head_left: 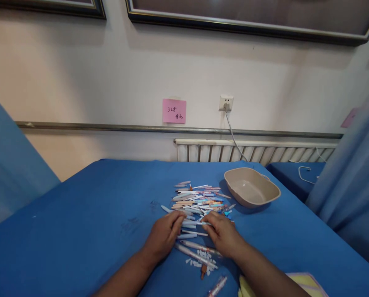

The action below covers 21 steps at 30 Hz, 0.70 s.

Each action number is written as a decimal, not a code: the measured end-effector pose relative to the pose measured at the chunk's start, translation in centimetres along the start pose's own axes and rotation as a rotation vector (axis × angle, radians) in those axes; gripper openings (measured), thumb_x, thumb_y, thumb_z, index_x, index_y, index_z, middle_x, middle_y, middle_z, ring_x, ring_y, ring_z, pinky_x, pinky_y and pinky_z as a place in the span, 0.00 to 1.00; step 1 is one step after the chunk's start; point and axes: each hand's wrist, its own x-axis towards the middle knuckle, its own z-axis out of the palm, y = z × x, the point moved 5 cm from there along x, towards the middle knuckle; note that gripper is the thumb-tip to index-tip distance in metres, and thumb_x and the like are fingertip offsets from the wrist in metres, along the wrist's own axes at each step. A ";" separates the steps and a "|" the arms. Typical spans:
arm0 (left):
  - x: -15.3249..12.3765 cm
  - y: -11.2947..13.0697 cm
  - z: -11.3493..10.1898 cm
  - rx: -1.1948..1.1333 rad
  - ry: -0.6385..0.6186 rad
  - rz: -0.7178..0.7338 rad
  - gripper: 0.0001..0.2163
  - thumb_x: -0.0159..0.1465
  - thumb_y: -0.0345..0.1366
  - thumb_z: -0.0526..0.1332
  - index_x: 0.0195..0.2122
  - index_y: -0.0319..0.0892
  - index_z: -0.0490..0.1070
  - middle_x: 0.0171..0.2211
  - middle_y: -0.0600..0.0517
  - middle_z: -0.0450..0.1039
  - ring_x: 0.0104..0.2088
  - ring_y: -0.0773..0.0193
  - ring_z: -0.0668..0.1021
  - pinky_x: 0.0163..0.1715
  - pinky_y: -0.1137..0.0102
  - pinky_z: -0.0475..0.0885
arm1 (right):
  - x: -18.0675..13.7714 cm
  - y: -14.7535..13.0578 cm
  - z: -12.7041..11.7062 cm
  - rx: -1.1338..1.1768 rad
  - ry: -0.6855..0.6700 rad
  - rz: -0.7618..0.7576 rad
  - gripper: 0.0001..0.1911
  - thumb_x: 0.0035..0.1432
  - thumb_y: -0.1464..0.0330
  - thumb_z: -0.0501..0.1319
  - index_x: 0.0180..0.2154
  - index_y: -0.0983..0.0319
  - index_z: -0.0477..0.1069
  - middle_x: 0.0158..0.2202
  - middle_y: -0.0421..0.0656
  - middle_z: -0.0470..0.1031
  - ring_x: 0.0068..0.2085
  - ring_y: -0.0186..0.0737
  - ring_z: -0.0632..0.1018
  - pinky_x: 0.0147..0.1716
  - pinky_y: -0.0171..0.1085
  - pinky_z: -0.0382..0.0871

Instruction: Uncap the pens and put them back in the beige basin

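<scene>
A pale pen (190, 223) spans the gap between my two hands, above the blue cloth. My left hand (165, 233) is closed at its left end, and the fingertips there are partly hidden. At the other end, my right hand (224, 235) pinches its thin, light part between thumb and forefinger. Just beyond my hands lies a loose pile of pens and pen parts (195, 197), in white, pale blue, orange and pink. Several pens lie under and nearer than my hands, among them a clear patterned pen (196, 255). Small white bits (197, 264) are scattered beside it.
A beige plastic basin (251, 187) stands right of the pile on the blue-covered table (110, 214). A brown piece (203, 271) and a plastic-wrapped item (217, 286) lie near the front. Yellow material (304, 282) is by my right forearm. A radiator (215, 152) lines the wall.
</scene>
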 end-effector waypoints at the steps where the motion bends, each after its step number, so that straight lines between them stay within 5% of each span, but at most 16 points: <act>1: 0.2 -0.5 -0.1 0.000 0.000 -0.046 0.14 0.67 0.41 0.47 0.36 0.44 0.71 0.27 0.54 0.75 0.29 0.63 0.76 0.32 0.72 0.68 | 0.0 0.3 -0.1 -0.020 0.001 0.013 0.08 0.61 0.70 0.52 0.40 0.58 0.69 0.40 0.42 0.72 0.42 0.38 0.73 0.41 0.33 0.62; 3: 0.5 -1.4 -0.4 -0.013 0.007 -0.091 0.15 0.67 0.43 0.47 0.34 0.43 0.70 0.23 0.56 0.73 0.26 0.63 0.76 0.29 0.73 0.67 | 0.1 0.8 -0.3 -0.073 -0.006 0.038 0.09 0.61 0.70 0.52 0.40 0.59 0.69 0.40 0.44 0.72 0.42 0.39 0.73 0.42 0.34 0.62; 10: 0.9 -2.7 -0.8 -0.040 0.114 -0.087 0.11 0.64 0.41 0.52 0.39 0.43 0.71 0.36 0.52 0.76 0.38 0.59 0.77 0.39 0.69 0.69 | 0.4 2.6 -0.8 -0.204 0.061 0.190 0.10 0.60 0.73 0.50 0.41 0.61 0.68 0.41 0.47 0.73 0.43 0.43 0.73 0.41 0.37 0.63; 14: 0.6 -2.0 0.1 0.019 0.028 0.028 0.09 0.63 0.37 0.55 0.42 0.45 0.71 0.41 0.51 0.75 0.43 0.58 0.75 0.45 0.66 0.67 | 0.3 1.7 -0.4 -0.135 0.035 0.111 0.10 0.61 0.71 0.50 0.42 0.60 0.67 0.42 0.45 0.72 0.44 0.41 0.73 0.43 0.35 0.62; 18: 0.3 -0.8 0.5 0.075 0.033 0.127 0.17 0.60 0.35 0.60 0.51 0.46 0.65 0.48 0.49 0.71 0.49 0.57 0.70 0.51 0.64 0.63 | 0.0 0.5 0.2 -0.115 -0.002 0.087 0.10 0.62 0.69 0.50 0.42 0.59 0.68 0.41 0.44 0.72 0.43 0.40 0.73 0.42 0.35 0.62; 21: 0.4 -0.1 0.9 0.115 -0.022 0.166 0.09 0.63 0.35 0.57 0.44 0.46 0.69 0.41 0.50 0.74 0.44 0.58 0.72 0.46 0.65 0.65 | -0.1 -0.2 0.8 -0.083 -0.041 0.002 0.10 0.62 0.68 0.51 0.44 0.58 0.68 0.41 0.43 0.72 0.43 0.39 0.72 0.43 0.34 0.61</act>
